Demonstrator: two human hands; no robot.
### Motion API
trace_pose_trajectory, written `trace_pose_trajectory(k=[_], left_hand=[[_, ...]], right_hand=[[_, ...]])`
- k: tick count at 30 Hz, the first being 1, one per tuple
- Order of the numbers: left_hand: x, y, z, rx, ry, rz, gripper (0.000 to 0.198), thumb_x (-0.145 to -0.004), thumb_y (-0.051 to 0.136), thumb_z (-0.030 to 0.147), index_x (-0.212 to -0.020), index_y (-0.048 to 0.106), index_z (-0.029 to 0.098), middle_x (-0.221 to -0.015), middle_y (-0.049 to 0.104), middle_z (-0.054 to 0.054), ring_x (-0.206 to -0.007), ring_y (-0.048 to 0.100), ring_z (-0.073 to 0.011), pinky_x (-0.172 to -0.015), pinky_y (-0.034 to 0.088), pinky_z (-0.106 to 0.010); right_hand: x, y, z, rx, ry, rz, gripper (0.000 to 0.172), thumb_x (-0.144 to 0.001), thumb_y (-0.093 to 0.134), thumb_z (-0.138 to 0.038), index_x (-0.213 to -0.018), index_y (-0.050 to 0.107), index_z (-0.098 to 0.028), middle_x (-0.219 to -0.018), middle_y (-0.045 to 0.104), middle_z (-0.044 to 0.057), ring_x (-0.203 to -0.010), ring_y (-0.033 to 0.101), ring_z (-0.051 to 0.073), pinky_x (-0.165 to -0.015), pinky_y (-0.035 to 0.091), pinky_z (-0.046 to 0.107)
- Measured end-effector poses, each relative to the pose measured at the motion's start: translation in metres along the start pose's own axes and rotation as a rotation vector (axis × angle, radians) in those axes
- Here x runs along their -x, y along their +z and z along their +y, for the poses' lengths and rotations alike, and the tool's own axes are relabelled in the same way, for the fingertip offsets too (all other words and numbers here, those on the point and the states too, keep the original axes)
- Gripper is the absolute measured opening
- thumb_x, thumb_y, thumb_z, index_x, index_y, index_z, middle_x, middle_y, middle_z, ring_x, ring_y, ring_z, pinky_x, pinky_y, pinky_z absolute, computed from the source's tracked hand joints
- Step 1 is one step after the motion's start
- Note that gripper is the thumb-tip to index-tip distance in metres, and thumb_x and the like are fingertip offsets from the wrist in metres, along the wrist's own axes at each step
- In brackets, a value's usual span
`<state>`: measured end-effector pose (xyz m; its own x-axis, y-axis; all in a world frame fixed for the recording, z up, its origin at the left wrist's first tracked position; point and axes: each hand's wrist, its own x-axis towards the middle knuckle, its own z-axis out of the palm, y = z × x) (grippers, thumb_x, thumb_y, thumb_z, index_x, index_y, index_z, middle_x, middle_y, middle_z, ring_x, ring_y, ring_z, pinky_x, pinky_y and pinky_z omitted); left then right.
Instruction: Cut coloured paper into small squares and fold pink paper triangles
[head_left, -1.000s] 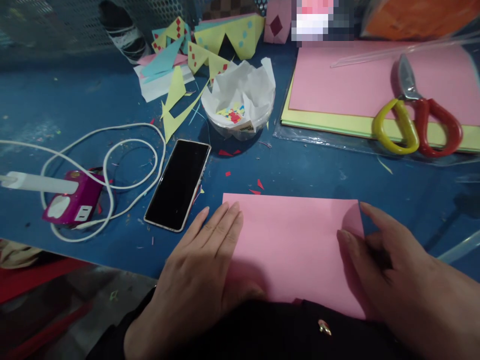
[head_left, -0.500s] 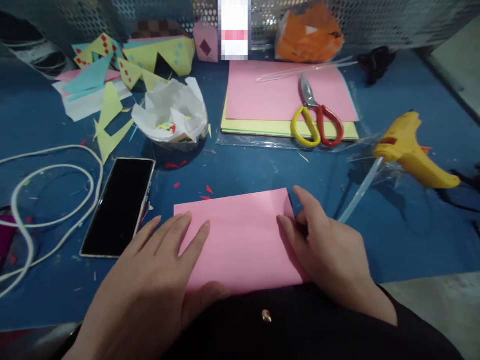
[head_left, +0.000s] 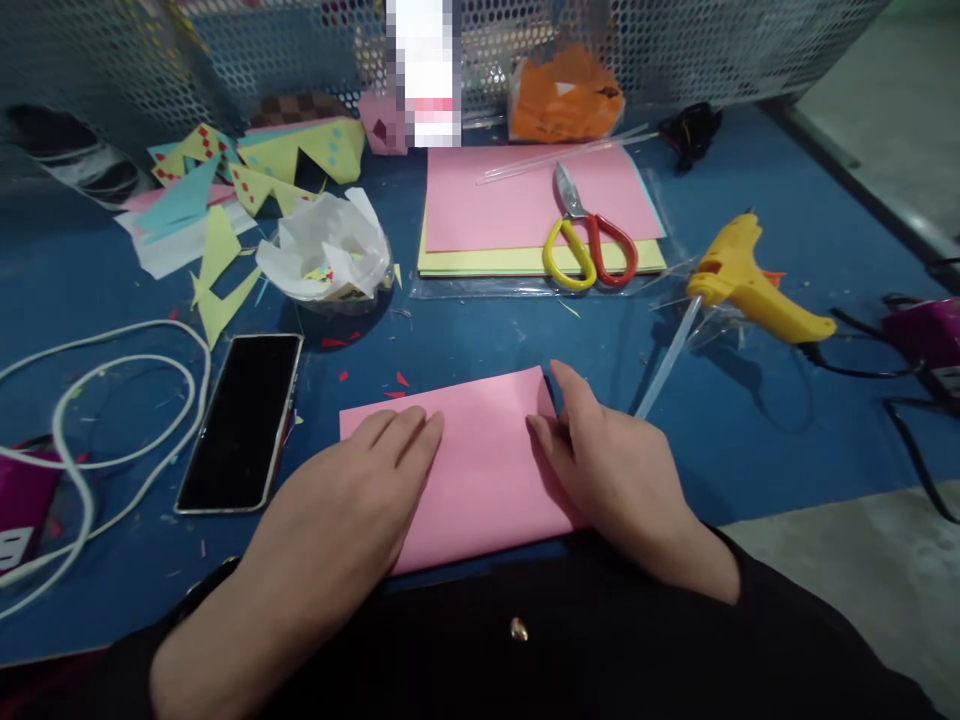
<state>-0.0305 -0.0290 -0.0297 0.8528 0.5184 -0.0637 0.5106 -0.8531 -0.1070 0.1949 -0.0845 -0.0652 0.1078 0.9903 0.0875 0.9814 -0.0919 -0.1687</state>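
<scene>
A folded sheet of pink paper (head_left: pixel 480 470) lies near the front of the blue table, slightly skewed. Across its left part rests my left hand (head_left: pixel 360 490), fingers side by side and laid flat; the thumb is hidden. At the paper's right edge is my right hand (head_left: pixel 607 460), its thumb on top and its index finger stretched out along the edge, the other fingers curled out of sight. A black-screened phone (head_left: pixel 241 425) lies left of my left hand. Beyond my right hand sits a yellow glue gun (head_left: pixel 757 285), with a clear glue stick (head_left: pixel 670 360) pointing towards me.
Scissors (head_left: pixel 577 235) with yellow and red handles lie on a stack of coloured paper (head_left: pixel 517 205). A paper-lined bowl (head_left: pixel 330 250) holds scraps. Cut paper shapes (head_left: pixel 221 275) are at the back left, a white cable (head_left: pixel 202 365) at left, an orange package (head_left: pixel 566 95) behind.
My left hand has slid right over the pink paper and its spread fingers have come together. The right hand keeps its place at the paper's edge. The camera view has shifted.
</scene>
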Motion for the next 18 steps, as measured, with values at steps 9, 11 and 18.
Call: trace_pose_trajectory(k=[9, 11, 18], left_hand=[[-0.021, -0.003, -0.001, 0.074, 0.051, -0.138, 0.063, -0.082, 0.049, 0.012, -0.146, 0.048, 0.011, -0.15, 0.051, -0.016, -0.108, 0.057, -0.0328, -0.095, 0.05, -0.048], [-0.025, -0.005, -0.001, 0.069, 0.044, -0.175, 0.068, -0.08, 0.049, 0.01, -0.148, 0.045, 0.013, -0.153, 0.047, -0.015, -0.107, 0.056, -0.0327, -0.094, 0.05, -0.049], [-0.028, -0.01, 0.006, -0.031, 0.048, -0.207, 0.065, -0.086, 0.042, 0.01, -0.151, 0.039, 0.02, -0.153, 0.045, -0.016, -0.103, 0.057, -0.0331, -0.076, 0.053, -0.044]], right_hand=[[0.0, 0.0, -0.001, 0.063, 0.012, -0.022, 0.052, -0.092, 0.058, -0.029, -0.138, 0.051, -0.007, -0.074, 0.078, 0.008, -0.057, 0.073, 0.026, -0.044, 0.037, 0.03], [0.0, 0.001, -0.002, 0.077, 0.003, -0.03, 0.053, -0.092, 0.057, -0.028, -0.14, 0.05, -0.005, -0.075, 0.078, 0.01, -0.058, 0.073, 0.027, -0.045, 0.039, 0.03], [0.003, -0.005, 0.0, 0.096, -0.033, 0.001, 0.052, -0.094, 0.05, -0.021, -0.141, 0.048, -0.001, -0.098, 0.076, 0.017, -0.063, 0.071, 0.026, -0.047, 0.044, 0.033]])
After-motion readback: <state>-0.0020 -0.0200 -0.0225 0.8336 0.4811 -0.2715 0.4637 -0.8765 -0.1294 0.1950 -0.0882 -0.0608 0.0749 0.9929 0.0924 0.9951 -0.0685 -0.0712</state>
